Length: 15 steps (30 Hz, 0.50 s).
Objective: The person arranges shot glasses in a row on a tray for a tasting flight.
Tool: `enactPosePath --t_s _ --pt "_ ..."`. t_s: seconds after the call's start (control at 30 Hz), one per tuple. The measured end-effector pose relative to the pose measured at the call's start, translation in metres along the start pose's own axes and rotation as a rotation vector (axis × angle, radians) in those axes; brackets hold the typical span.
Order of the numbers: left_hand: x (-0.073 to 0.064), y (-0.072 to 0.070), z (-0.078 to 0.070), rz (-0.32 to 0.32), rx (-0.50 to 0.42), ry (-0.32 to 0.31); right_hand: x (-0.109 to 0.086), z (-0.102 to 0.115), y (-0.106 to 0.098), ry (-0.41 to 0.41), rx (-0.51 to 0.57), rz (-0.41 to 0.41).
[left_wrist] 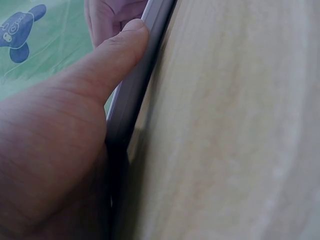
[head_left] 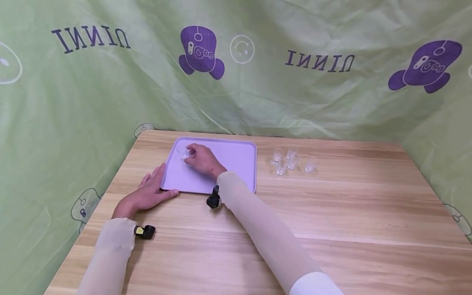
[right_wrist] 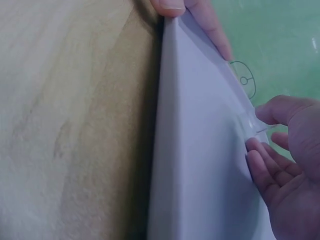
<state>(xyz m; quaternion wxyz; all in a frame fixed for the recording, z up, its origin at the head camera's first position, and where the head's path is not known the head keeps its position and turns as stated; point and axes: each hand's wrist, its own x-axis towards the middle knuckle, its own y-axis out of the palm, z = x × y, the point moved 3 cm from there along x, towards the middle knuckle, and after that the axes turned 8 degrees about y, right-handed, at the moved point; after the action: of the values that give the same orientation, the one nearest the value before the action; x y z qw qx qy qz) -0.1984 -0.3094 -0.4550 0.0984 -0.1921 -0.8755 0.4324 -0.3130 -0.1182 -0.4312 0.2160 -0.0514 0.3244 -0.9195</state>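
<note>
Setting, apparently, a clear cup (head_left: pixel 182 154) far left on the lilac tray (head_left: pixel 234 164), pinched in right hand (head_left: pixel 203 159); bracing near-left corner with straight-fingered left hand (head_left: pixel 149 194); probably needing gentle release next.

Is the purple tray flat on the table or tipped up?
Flat: in the head view the purple tray lies along the wooden table, no side lifted, the left hand at its corner.
</note>
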Motion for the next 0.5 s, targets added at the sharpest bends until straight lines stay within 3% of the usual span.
enactPosePath --t_s 0.2,0.37,0.5 --pt "0.0 -0.001 -0.006 0.018 0.0 -0.018 -0.008 0.0 -0.014 0.002 -0.01 0.04" --pt "0.0 -0.003 -0.01 0.05 0.013 -0.047 -0.018 0.0 -0.035 -0.037 0.053 0.045" --pt "0.0 -0.003 -0.007 0.032 0.008 -0.036 -0.027 0.001 -0.053 -0.075 0.091 0.039"
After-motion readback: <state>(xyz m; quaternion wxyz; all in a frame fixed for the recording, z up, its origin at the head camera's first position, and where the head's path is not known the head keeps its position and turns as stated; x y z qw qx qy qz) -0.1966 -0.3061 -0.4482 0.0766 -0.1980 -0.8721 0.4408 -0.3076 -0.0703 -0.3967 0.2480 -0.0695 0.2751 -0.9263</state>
